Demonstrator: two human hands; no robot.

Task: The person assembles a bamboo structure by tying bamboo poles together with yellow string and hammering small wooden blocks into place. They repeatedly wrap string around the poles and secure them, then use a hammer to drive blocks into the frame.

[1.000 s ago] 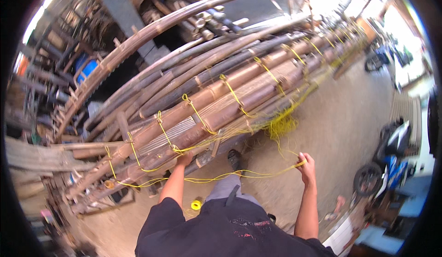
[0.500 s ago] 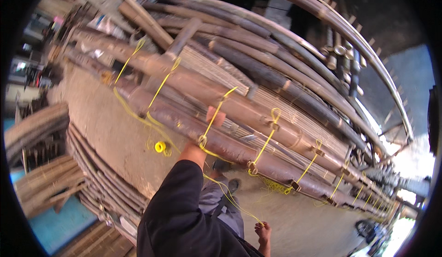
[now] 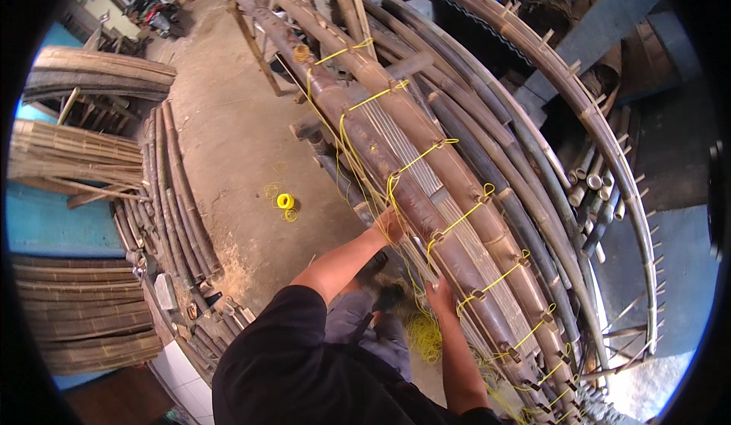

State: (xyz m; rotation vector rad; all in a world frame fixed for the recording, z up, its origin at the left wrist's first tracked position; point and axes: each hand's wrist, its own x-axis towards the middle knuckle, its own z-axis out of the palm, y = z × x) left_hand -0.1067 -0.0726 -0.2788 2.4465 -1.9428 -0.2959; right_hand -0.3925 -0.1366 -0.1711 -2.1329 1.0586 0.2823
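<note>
Two long brown bamboo poles run side by side from the far left to the near right: a near pole [image 3: 426, 223] and a far pole [image 3: 457, 189]. Yellow cord [image 3: 426, 155] ties them across at several spots, with pale slats [image 3: 415, 159] between them. My left hand [image 3: 392, 225] is at the near pole's left side, by a cord loop; its fingers are partly hidden. Farther down the same side, my right hand [image 3: 442, 299] is closed beside the pole, its grip too small to make out. Loose yellow cord [image 3: 424, 335] hangs in a tangle beneath it.
A yellow cord roll [image 3: 285, 201] lies on the floor at left. Stacked bamboo panels [image 3: 84, 311] and dark poles [image 3: 179, 189] line the left side. More poles [image 3: 495, 136] and a large curved bamboo frame [image 3: 601, 120] stand beyond the workpiece. A motorbike [image 3: 156, 14] is far left.
My view has turned, so the poles now run more steeply. My left hand has come out from between the poles to the near side. My right hand has risen to the near pole.
</note>
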